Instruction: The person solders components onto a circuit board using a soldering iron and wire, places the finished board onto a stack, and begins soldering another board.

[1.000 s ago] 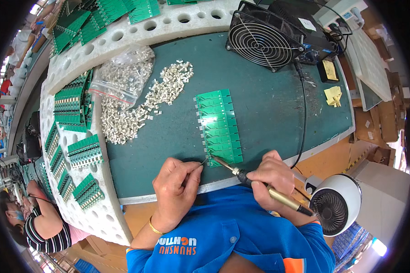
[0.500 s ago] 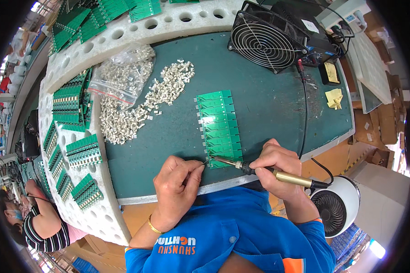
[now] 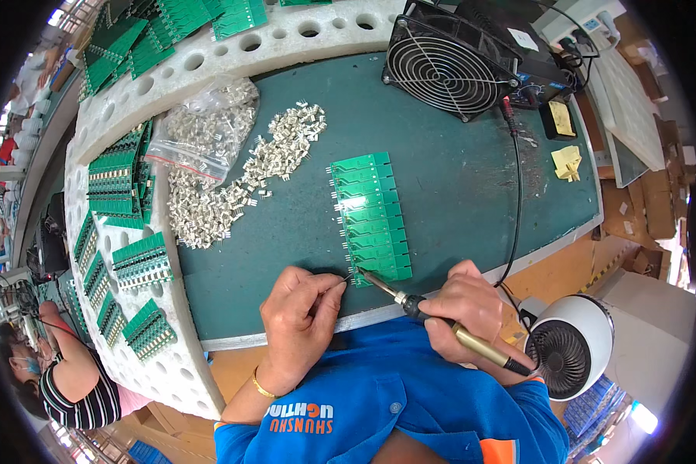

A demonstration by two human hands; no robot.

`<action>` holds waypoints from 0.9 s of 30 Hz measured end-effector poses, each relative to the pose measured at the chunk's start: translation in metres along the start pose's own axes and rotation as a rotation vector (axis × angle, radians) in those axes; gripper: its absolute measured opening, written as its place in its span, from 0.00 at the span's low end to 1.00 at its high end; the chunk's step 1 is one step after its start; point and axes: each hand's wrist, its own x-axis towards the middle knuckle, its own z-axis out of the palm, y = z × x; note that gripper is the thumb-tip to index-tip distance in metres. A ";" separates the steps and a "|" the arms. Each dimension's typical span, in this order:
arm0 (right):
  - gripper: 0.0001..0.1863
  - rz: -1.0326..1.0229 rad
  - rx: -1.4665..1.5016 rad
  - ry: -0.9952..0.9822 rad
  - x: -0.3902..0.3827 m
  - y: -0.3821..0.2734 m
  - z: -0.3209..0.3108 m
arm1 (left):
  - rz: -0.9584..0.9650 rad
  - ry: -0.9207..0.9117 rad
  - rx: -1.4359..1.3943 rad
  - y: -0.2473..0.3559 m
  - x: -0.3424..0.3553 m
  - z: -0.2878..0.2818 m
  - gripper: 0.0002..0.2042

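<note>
A green circuit board panel (image 3: pixel 373 216) lies on the dark green work mat (image 3: pixel 456 189), with small metal connectors along its left edge. My right hand (image 3: pixel 465 313) is closed round the soldering iron (image 3: pixel 411 303), whose tip touches or nearly touches the board's lower left corner. Close to that same corner, my left hand (image 3: pixel 303 309) pinches a thin solder wire (image 3: pixel 349 277); only its short end shows beyond the fingertips. Left of the board spreads a pile of small silvery connectors (image 3: pixel 201 213), beside a clear zip bag (image 3: pixel 201 131) of more of them.
White foam with holes (image 3: pixel 185 363) borders the mat at left and back, carrying several green boards (image 3: pixel 143 259). A black fan (image 3: pixel 448 69) stands far right, near a yellow sponge (image 3: pixel 567 163). The iron's cable (image 3: pixel 518 201) crosses the right side. A white fan (image 3: pixel 568 348) sits lower right.
My right hand has lowered the iron's handle toward me, so the iron points more steeply at the board's corner. My left hand has hardly moved.
</note>
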 end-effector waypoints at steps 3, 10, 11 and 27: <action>0.12 -0.058 -0.063 -0.045 -0.008 -0.001 0.000 | 0.001 0.000 -0.010 -0.001 0.000 0.000 0.06; 0.18 -0.091 -0.111 -0.056 -0.018 -0.005 0.005 | -0.004 -0.014 -0.015 -0.001 0.000 0.001 0.05; 0.18 -0.090 -0.112 -0.055 -0.019 -0.005 0.006 | -0.003 -0.015 -0.015 -0.001 0.000 0.001 0.05; 0.16 -0.092 -0.097 -0.006 -0.023 -0.005 0.009 | 0.018 -0.017 0.008 -0.002 0.001 0.002 0.06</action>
